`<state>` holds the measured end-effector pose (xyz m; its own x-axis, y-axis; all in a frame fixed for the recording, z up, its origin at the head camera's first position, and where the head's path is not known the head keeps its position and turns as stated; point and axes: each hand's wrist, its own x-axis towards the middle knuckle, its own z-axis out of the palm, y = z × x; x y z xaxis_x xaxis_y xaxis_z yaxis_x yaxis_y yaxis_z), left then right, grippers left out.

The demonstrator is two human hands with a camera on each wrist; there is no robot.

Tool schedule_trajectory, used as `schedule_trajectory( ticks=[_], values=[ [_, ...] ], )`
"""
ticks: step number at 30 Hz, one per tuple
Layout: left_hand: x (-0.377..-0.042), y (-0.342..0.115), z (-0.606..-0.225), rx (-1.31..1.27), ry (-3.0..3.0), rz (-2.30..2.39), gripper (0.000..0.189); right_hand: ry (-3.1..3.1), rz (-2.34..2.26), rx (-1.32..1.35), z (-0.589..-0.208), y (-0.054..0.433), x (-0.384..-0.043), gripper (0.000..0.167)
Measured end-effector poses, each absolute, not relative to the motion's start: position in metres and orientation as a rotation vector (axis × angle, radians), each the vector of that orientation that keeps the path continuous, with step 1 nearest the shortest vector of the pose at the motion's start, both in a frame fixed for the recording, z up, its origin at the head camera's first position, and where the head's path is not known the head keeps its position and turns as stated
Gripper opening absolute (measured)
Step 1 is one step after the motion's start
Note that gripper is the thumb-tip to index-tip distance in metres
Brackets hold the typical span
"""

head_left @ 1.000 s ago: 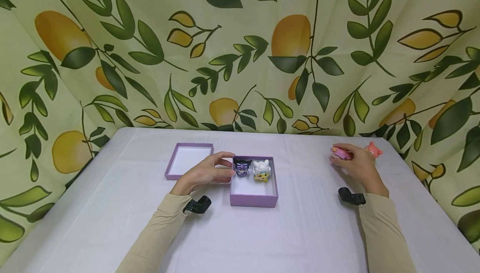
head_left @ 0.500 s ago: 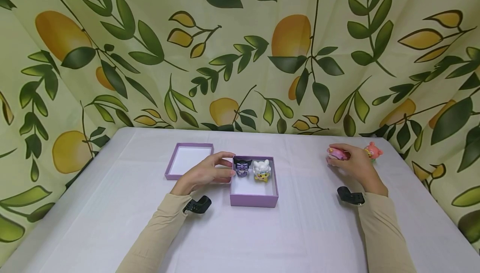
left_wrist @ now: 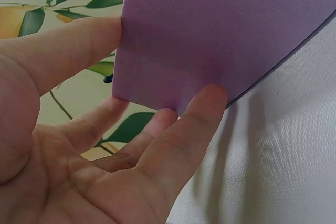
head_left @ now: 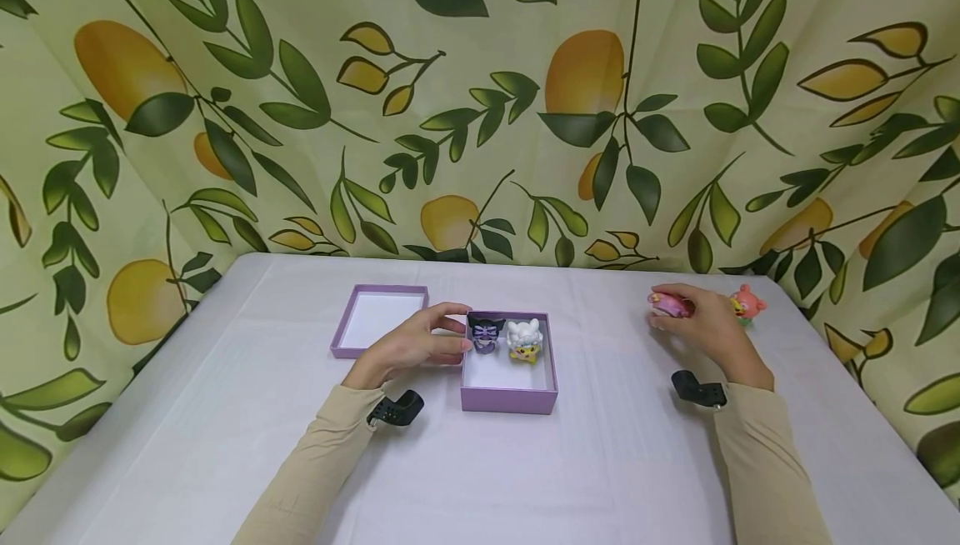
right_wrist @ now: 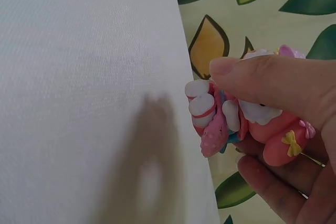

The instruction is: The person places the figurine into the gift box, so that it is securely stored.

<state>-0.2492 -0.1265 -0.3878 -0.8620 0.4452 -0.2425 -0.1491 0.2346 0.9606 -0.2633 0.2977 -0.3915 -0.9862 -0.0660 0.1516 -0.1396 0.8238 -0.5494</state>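
Observation:
A purple open box (head_left: 508,400) stands mid-table. Inside it sit a dark figurine with a purple bow (head_left: 485,334) and a white-and-yellow figurine (head_left: 524,340). My left hand (head_left: 415,340) holds the box at its far left corner; in the left wrist view its fingertips meet the purple wall (left_wrist: 220,30) and its edges. On the right, my right hand (head_left: 708,324) grips a pink figurine (head_left: 670,305) between thumb and fingers. The right wrist view shows the same pink figurine (right_wrist: 215,129) with white and red parts and a small yellow bow, partly covered by the thumb.
A shallow purple lid (head_left: 348,353) with a white inside lies behind the left hand. Beyond the right hand stands a coral-coloured figurine (head_left: 747,303). White cloth covers the table (head_left: 600,462), and a leaf-and-fruit patterned curtain (head_left: 480,145) hangs behind it.
The right hand has moved slightly left with the pink figurine, away from the coral-coloured one. The left hand and the box have stayed in place.

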Motion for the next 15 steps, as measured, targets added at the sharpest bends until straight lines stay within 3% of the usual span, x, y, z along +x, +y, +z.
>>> schedule_trajectory(
  ticks=[15],
  values=[
    [-0.2488, -0.1263, -0.3869, 0.249, 2.049, 1.661, 0.061, -2.866, 0.853, 0.19, -0.3861, 0.2908, -0.2639, 0.053]
  ],
)
